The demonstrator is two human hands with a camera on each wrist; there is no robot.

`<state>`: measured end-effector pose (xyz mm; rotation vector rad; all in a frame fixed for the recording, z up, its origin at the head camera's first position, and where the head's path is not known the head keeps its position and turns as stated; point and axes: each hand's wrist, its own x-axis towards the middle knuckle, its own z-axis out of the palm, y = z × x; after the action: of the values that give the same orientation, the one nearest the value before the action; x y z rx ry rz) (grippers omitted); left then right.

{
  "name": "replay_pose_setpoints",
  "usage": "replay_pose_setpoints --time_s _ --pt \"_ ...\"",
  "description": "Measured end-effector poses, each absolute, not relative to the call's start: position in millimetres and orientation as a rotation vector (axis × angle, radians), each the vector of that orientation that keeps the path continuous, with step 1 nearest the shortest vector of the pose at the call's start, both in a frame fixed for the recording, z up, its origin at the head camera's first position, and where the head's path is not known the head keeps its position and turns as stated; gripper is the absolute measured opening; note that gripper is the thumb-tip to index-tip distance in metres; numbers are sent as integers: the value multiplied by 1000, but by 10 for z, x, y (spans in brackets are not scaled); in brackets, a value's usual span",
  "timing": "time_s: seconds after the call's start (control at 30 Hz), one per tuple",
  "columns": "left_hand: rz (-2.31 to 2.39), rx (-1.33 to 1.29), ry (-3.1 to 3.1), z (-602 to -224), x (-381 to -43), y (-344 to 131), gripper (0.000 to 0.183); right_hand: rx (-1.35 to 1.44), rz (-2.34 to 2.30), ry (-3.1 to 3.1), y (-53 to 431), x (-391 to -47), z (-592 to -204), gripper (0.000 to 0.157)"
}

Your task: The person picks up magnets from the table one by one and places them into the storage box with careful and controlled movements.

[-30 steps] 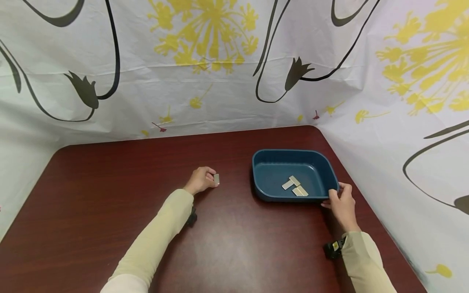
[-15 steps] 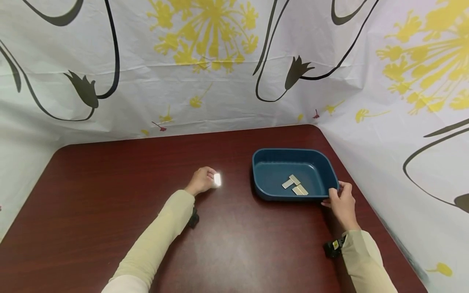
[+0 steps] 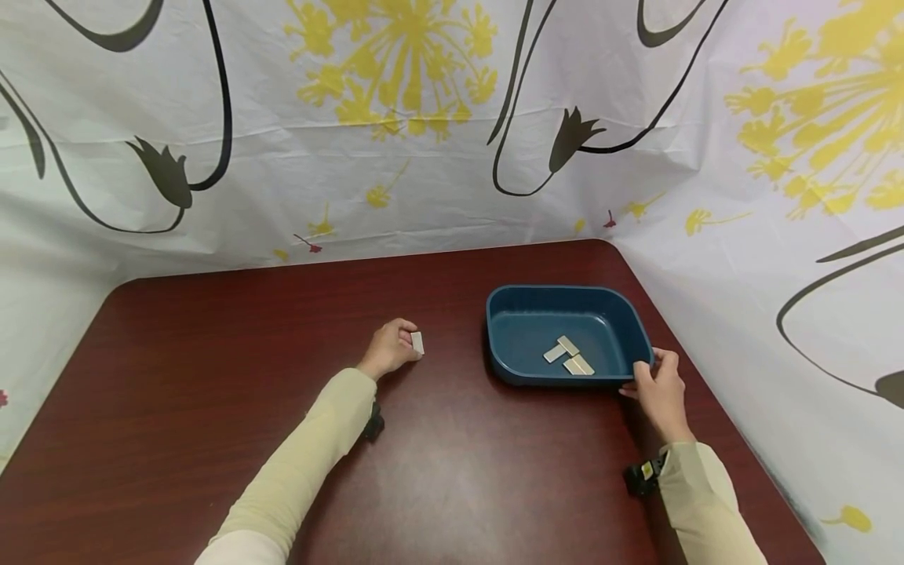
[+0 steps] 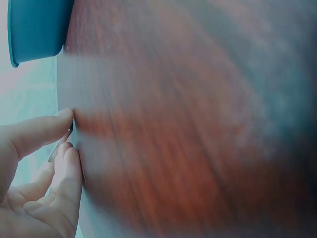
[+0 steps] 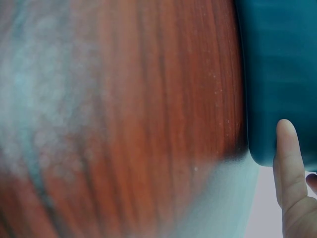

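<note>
My left hand [image 3: 387, 350] is over the middle of the table, pinching a small flat silver rectangular piece [image 3: 418, 343] between thumb and fingers. In the left wrist view the piece [image 4: 58, 148] shows nearly edge-on, close to the tabletop. To the right sits a dark blue rectangular basin [image 3: 551, 301] with rounded corners. Several similar silver pieces [image 3: 579, 366] lie on its floor toward the near side. My right hand [image 3: 660, 392] grips the basin's near right corner, thumb over the rim. The right wrist view has a finger [image 5: 290, 158] along the basin's outer wall.
The dark red-brown wooden table [image 3: 212, 377] has rounded far corners. A white sheet [image 3: 268, 173] with yellow and grey flower prints hangs behind it and along the sides. Black wrist cameras [image 3: 643, 477] are strapped on both wrists.
The silver piece in my left hand flashed bright half a second ago and looks dull again now, tilted slightly. Both hands and the basin stay nearly where they were.
</note>
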<state>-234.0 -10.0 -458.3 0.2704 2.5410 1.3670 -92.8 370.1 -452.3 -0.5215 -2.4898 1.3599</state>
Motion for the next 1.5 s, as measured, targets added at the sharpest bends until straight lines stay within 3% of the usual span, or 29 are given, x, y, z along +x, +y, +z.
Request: replay_pose_setpoints --time_s 1.5 --pt "1382 159 2535 -4599 -2376 -128 25 -560 1383 -2471 3706 -943 -4527 40"
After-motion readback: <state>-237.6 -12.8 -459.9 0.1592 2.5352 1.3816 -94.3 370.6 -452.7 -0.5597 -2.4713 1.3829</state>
